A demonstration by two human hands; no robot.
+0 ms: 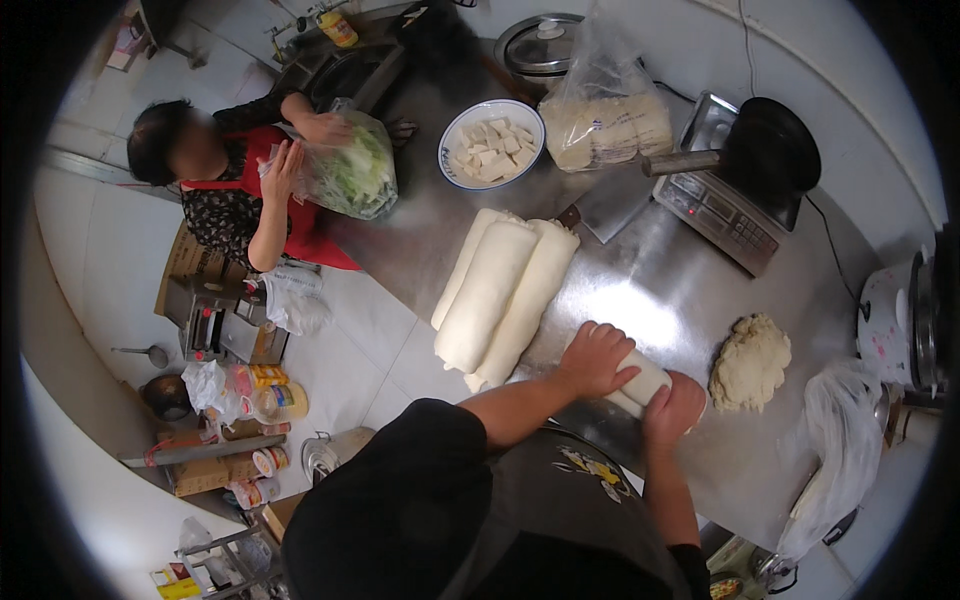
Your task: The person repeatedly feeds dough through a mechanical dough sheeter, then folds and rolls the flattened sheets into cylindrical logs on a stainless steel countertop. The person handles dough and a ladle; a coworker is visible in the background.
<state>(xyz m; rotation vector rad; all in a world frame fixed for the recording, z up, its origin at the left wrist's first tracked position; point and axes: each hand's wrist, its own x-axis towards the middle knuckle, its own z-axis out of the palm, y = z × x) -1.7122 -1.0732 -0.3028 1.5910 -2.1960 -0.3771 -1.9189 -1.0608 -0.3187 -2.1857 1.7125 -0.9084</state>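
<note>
A smooth roll of pale dough (643, 377) lies on the steel table in front of me, gripped at both ends. My left hand (600, 360) wraps its left end, fingers over the top. At the other end, my right hand (673, 409) closes round it with the thumb on the near side. Three thick dough logs (491, 289) are stacked to the left, one resting on two. A rough lump of dough (750, 362) sits right of my hands. Beyond the logs lies a cleaver (615, 204), its blade flat on the table.
A bowl of white cubes (491, 144), a bagged stack of dough-coloured pieces (606, 127) and a scale (720, 217) bearing a black pan (772, 146) stand farther back. A co-worker in a red apron handles bagged leafy greens (352, 165) at the left. A rice cooker (889, 319) stands far right.
</note>
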